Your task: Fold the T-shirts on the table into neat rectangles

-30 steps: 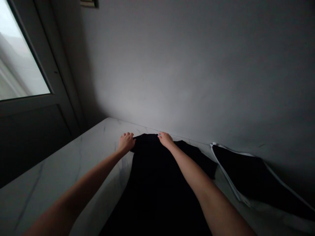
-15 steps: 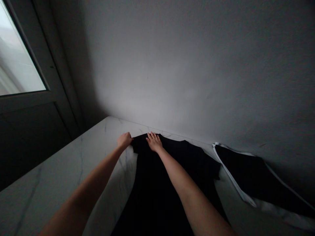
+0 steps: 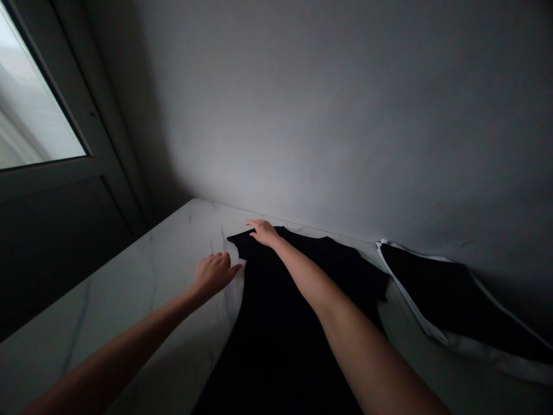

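A black short-sleeved garment (image 3: 285, 323) lies spread out on a white marbled table (image 3: 125, 288). Its left sleeve points toward the far left of the tabletop. My right hand (image 3: 262, 231) is over the garment's left shoulder, fingers stretched toward the far edge; whether the palm presses on the cloth I cannot tell. Just below the left sleeve is my left hand (image 3: 216, 270), its fingers loosely curled and the thumb held out toward the garment's side. No cloth shows in it. The lower end of the garment runs out of view.
To the right lies a folded black piece with white edges (image 3: 462, 300), close to the wall. A grey wall (image 3: 328, 115) rises behind the table. At the left stands a dark framed door (image 3: 56, 213) with a bright glass pane (image 3: 34, 98).
My left hand has let go of the left sleeve and drawn back toward me. My right hand has moved slightly up and left, from lying flat on the shoulder.
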`<state>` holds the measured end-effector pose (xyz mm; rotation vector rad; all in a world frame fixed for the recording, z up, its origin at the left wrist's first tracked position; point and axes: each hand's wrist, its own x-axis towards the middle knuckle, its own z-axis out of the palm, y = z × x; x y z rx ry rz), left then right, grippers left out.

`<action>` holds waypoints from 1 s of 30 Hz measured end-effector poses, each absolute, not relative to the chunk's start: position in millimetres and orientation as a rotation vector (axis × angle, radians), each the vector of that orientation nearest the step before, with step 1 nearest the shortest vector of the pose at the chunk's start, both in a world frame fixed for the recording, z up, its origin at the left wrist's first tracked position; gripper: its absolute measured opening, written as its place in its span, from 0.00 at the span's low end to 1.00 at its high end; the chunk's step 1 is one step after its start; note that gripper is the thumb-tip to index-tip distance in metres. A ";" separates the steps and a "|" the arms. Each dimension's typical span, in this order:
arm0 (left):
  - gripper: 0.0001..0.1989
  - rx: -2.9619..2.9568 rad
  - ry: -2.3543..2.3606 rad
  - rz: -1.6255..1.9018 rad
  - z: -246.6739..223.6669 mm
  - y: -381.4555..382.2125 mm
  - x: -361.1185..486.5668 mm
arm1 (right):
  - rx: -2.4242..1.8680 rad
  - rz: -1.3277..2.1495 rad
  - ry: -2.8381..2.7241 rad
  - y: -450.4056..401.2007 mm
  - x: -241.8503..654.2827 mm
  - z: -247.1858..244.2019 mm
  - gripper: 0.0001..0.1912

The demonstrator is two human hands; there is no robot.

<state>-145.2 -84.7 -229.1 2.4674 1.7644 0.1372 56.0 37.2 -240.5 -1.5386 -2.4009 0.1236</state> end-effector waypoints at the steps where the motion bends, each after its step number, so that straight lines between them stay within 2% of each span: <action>1: 0.19 2.479 1.717 0.097 -232.1 -97.4 -146.4 | -1.478 0.159 -2.447 39.8 48.9 -238.0 0.24; 7: 0.14 2.428 1.597 0.098 -240.9 -153.3 -137.8 | -1.535 0.409 -2.554 46.0 14.5 -234.6 0.27; 13: 0.08 2.314 1.609 0.050 -237.7 -174.3 -126.4 | -1.553 0.554 -2.196 36.8 19.2 -235.2 0.15; 16: 0.05 2.322 1.552 0.090 -239.4 -180.7 -125.8 | -1.516 0.554 -1.968 32.2 34.8 -232.6 0.14; 23: 0.12 2.253 1.495 0.170 -231.6 -192.5 -110.5 | -1.504 0.623 -1.502 12.5 102.7 -235.8 0.14; 30: 0.17 2.406 1.341 0.011 -219.3 -221.7 -79.4 | -1.506 0.681 -1.201 -15.2 165.5 -246.9 0.07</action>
